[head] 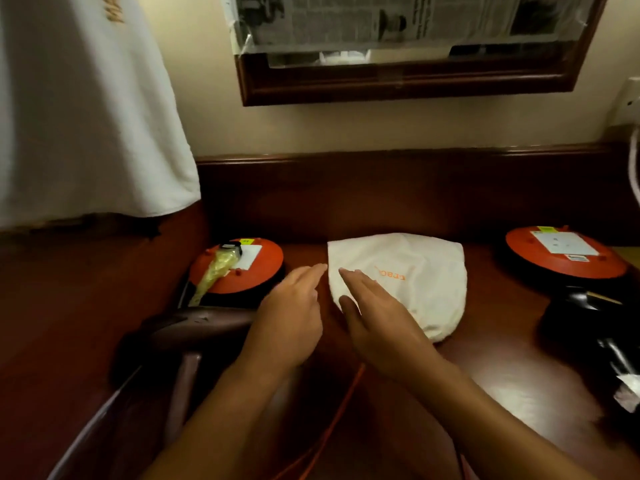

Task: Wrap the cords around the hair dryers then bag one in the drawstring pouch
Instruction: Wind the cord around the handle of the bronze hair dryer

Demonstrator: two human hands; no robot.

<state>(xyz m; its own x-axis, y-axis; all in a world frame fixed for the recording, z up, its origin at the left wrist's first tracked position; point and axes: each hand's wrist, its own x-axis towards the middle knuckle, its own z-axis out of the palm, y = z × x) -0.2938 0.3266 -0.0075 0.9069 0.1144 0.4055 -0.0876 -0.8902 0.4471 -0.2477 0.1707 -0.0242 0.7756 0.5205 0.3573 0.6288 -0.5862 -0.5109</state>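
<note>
Head view: white drawstring pouch [415, 282] lies flat on desk [502, 375]. Right hand [377, 317], fingers straight, lies over its 9 o'clock edge. Left hand [291, 320], fingers extended, empty, is just beside. Brown hair dryer [194, 327] at 8 o'clock, black hair dryer [581, 317] at 4.

A white cloth [86, 116] hangs in the upper left of the frame. At upper centre, a dark wooden frame [408, 81] on the wall has newspaper [398, 19] taped over it. On the reddish-brown bench [502, 375] sit two round orange discs with white labels, the left disc [252, 275] at centre left and the right disc [540, 261] at far right. A yellowish wrapped item [216, 271] lies on the left one. A wall socket [628, 102] shows at the right edge.
</note>
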